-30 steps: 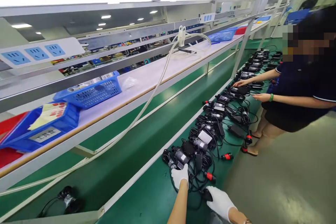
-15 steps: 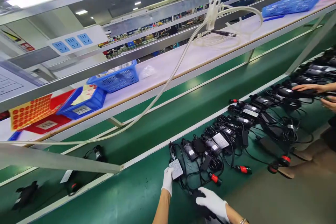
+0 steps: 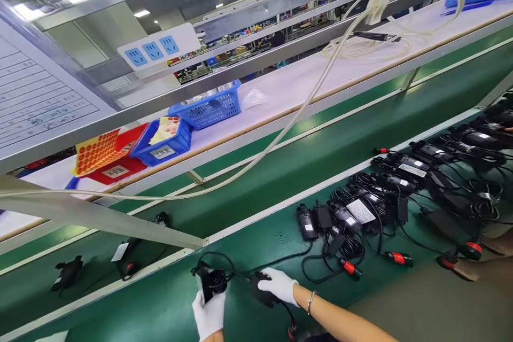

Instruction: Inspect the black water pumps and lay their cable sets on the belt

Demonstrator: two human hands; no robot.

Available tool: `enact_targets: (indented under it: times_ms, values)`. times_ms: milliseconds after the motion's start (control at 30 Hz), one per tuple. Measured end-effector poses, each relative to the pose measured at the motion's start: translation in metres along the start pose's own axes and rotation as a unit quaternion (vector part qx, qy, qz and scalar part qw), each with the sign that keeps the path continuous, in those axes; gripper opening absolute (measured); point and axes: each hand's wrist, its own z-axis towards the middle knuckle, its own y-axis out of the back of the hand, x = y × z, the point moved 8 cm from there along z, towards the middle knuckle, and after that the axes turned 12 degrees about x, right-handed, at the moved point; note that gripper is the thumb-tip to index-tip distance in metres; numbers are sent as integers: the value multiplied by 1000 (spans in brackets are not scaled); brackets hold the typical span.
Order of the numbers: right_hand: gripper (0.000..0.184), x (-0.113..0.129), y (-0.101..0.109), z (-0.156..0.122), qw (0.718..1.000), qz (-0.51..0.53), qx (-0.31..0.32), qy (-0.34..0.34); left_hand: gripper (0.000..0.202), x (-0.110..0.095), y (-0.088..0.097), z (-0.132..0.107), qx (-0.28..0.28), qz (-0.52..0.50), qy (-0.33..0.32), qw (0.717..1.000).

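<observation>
Both my hands wear white gloves, low on the green bench [image 3: 248,246]. My left hand [image 3: 209,311] is closed around a small black pump unit [image 3: 211,281] with a coiled cable. My right hand [image 3: 276,285] grips a black adapter block [image 3: 258,288] on the same black cord [image 3: 276,262], which runs right toward the row. A long row of black units with cables and red-tipped plugs [image 3: 385,206] lies on the bench to the right.
Behind a white rail runs a green conveyor belt [image 3: 304,165] carrying a few black units [image 3: 124,259]. Above it, a shelf holds a blue basket [image 3: 210,109], blue bin [image 3: 164,144], red bin [image 3: 114,168] and a white hose [image 3: 304,104]. A socket strip [image 3: 158,48] hangs overhead.
My view swung left along the bench. Both hands lifted one unit out of the row and carried it left, trailing its cord. The co-worker's hands left the picture.
</observation>
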Motion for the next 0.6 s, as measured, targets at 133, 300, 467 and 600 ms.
enact_targets:
  times_ms: [133, 300, 467, 600]
  values:
    - [31, 3, 59, -5, 985, -71, -155, -41, 67, -7, 60, -6, -45, -28, -8, 999]
    - [48, -20, 162, -27, 904, -51, -387, -173, 49, 2, 110, 14, -71, -47, 46, 995]
    - [49, -30, 155, 16, 861, 25, -441, -254, 39, 19, 124, 34, -64, -20, 97, 993]
    - [49, -18, 150, 48, 844, 65, -479, -233, 44, 18, 132, 38, -30, 6, 97, 995]
